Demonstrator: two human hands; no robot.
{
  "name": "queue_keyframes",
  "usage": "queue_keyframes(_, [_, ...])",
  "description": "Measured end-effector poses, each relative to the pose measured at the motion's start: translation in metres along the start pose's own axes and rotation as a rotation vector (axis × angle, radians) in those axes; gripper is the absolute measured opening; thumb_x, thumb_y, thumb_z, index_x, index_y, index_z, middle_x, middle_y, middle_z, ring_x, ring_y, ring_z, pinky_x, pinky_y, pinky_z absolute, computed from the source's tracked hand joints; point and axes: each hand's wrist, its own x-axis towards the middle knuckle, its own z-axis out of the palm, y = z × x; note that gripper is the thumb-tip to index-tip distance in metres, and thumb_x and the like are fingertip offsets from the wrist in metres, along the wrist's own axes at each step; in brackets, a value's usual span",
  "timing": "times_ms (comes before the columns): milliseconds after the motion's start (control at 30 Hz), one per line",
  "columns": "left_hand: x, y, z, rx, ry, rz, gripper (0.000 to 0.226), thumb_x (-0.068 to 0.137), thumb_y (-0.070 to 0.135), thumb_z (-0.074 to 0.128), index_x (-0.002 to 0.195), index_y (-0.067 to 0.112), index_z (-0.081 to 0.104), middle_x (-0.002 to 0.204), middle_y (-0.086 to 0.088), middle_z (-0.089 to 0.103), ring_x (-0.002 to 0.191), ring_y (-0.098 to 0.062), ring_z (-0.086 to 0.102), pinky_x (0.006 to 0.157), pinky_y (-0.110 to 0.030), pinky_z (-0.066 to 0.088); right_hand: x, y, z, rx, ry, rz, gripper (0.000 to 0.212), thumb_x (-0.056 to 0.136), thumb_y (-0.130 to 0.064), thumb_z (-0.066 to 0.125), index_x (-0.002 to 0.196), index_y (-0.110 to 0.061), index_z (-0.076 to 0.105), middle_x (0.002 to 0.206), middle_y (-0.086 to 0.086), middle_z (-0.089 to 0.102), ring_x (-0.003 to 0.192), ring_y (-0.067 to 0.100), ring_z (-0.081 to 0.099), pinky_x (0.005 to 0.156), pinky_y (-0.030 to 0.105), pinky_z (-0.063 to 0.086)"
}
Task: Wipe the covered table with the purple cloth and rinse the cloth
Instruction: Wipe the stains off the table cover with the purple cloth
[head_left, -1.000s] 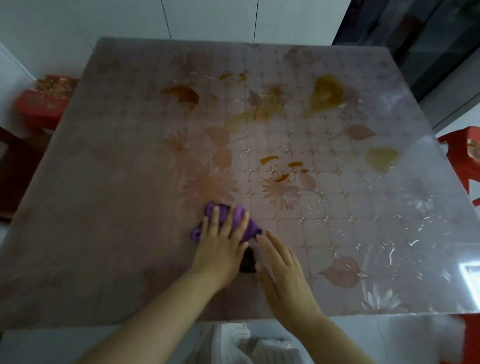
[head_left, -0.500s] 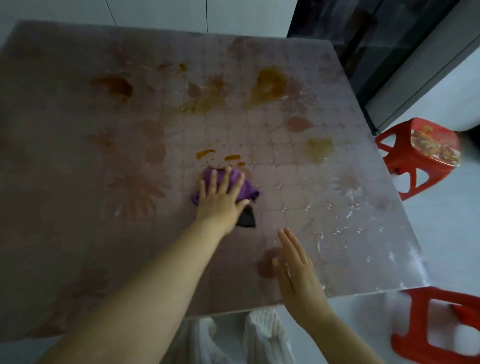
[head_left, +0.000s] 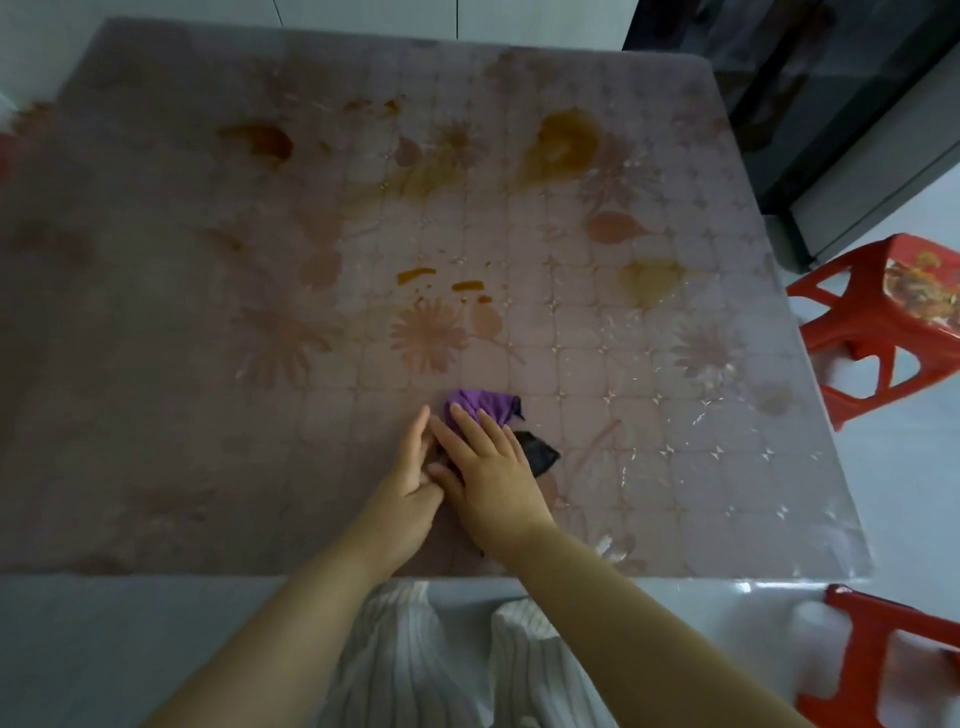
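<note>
While half a second ago the left hand (head_left: 410, 483) was pushing the crumpled purple cloth (head_left: 483, 404) alone, up near the small orange drips in the middle of the tabletop (head_left: 156, 312), now both hands are bunched together on it, closer to the near edge. The right hand (head_left: 493, 467) has come in from the side and lies flat on top of the cloth, fingers spread; the left one sits just beside it, touching, fingers loosely curled. Neither is really gripping, more pressing down. A dark bit of fabric (head_left: 540, 453) pokes out on the right.

So the wipe got dragged back toward the person, I'd say. Thing is, the brownish-orange spill patches (head_left: 563, 143) toward the far edge look untouched, so there's plenty left before any rinsing.
</note>
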Motion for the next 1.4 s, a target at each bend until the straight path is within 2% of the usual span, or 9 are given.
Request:
queue_keyframes(200, [-0.002, 0.008, 0.002, 0.132, 0.183, 0.085, 0.051, 0.088, -0.012, 0.038, 0.131, 0.017, 0.035, 0.124, 0.0, 0.046, 0.109, -0.011, 0.052, 0.087, -0.015, 0.04, -0.028, 0.076, -0.029, -0.208, 0.053, -0.004, 0.058, 0.079, -0.005, 0.045, 0.134, -0.02, 0.048, 0.146, 0.006, 0.04, 0.131, 0.035, 0.04, 0.108, 0.047, 0.028])
queue_keyframes(333, [-0.006, 0.014, 0.005, 0.153, 0.259, 0.107, 0.049, 0.09, -0.009, 0.033, 0.133, 0.016, 0.036, 0.125, 0.002, 0.045, 0.113, -0.012, 0.047, 0.089, -0.024, 0.035, -0.059, 0.159, -0.08, -0.328, 0.081, 0.331, 0.07, 0.086, -0.006, 0.052, 0.144, -0.034, 0.026, 0.158, 0.003, 0.003, 0.143, 0.035, 0.005, 0.114, 0.047, 0.013])
queue_keyframes(433, [-0.017, 0.009, 0.01, 0.158, 0.322, 0.11, 0.05, 0.088, -0.012, 0.033, 0.131, 0.013, 0.036, 0.124, -0.001, 0.045, 0.115, -0.014, 0.046, 0.092, -0.027, 0.033, -0.054, 0.178, -0.098, -0.247, 0.069, 0.437, 0.055, 0.099, -0.016, 0.034, 0.147, -0.03, 0.011, 0.158, 0.001, -0.003, 0.144, 0.03, -0.002, 0.117, 0.045, 0.009])
queue_keyframes(600, [-0.049, -0.015, 0.031, 0.267, 0.398, 0.078, 0.056, 0.083, -0.015, 0.041, 0.133, 0.011, 0.035, 0.126, -0.002, 0.044, 0.119, -0.015, 0.043, 0.097, -0.028, 0.031, -0.018, 0.119, -0.068, -0.191, 0.036, 0.143, 0.055, 0.1, -0.029, 0.029, 0.148, -0.024, 0.004, 0.158, -0.001, 0.006, 0.144, 0.024, 0.001, 0.117, 0.038, 0.002])
queue_keyframes(833, [-0.075, -0.018, 0.057, 0.596, 0.405, 0.058, 0.062, 0.084, 0.003, 0.057, 0.139, 0.015, 0.03, 0.143, -0.004, 0.039, 0.131, -0.02, 0.037, 0.101, -0.025, 0.027, -0.065, 0.053, -0.014, -0.291, -0.165, -0.287, 0.051, 0.099, -0.021, 0.034, 0.146, -0.03, 0.018, 0.155, -0.008, 0.019, 0.145, 0.02, 0.004, 0.115, 0.05, -0.004])
queue_keyframes(967, [-0.072, -0.015, 0.069, 0.743, 0.249, 0.059, 0.063, 0.088, 0.013, 0.055, 0.142, 0.016, 0.024, 0.148, -0.007, 0.031, 0.135, -0.023, 0.031, 0.106, -0.028, 0.026, -0.119, 0.111, -0.033, -0.45, -0.056, -0.322, 0.051, 0.081, -0.021, 0.053, 0.13, -0.033, 0.049, 0.135, -0.01, 0.053, 0.128, 0.023, 0.047, 0.102, 0.062, 0.024])
queue_keyframes(1100, [-0.065, -0.024, 0.077, 0.862, 0.105, 0.023, 0.066, 0.091, 0.022, 0.05, 0.145, 0.015, 0.012, 0.154, -0.006, 0.012, 0.141, -0.021, 0.013, 0.114, -0.031, 0.014, -0.157, 0.175, -0.071, -0.499, -0.051, -0.081, 0.069, 0.065, -0.019, 0.078, 0.127, -0.035, 0.052, 0.13, -0.009, 0.057, 0.119, 0.025, 0.056, 0.097, 0.055, 0.037])
queue_keyframes(1267, [-0.064, -0.029, 0.078, 1.024, 0.06, 0.001, 0.067, 0.094, 0.029, 0.041, 0.145, 0.014, 0.001, 0.155, 0.001, -0.008, 0.142, -0.019, -0.007, 0.116, -0.031, 0.004, -0.137, 0.217, -0.103, -0.416, 0.03, 0.266, 0.041, 0.098, -0.038, 0.029, 0.139, -0.043, 0.032, 0.153, -0.006, 0.025, 0.139, 0.031, 0.02, 0.114, 0.044, 0.011])
queue_keyframes(1400, [-0.066, -0.026, 0.082, 1.071, 0.056, -0.021, 0.066, 0.095, 0.031, 0.038, 0.145, 0.014, -0.002, 0.155, 0.002, -0.011, 0.142, -0.021, -0.01, 0.115, -0.031, 0.002, -0.09, 0.182, -0.086, -0.311, 0.004, 0.336, 0.046, 0.101, -0.034, 0.02, 0.146, -0.037, 0.01, 0.158, -0.002, 0.001, 0.143, 0.033, -0.002, 0.115, 0.045, -0.001])
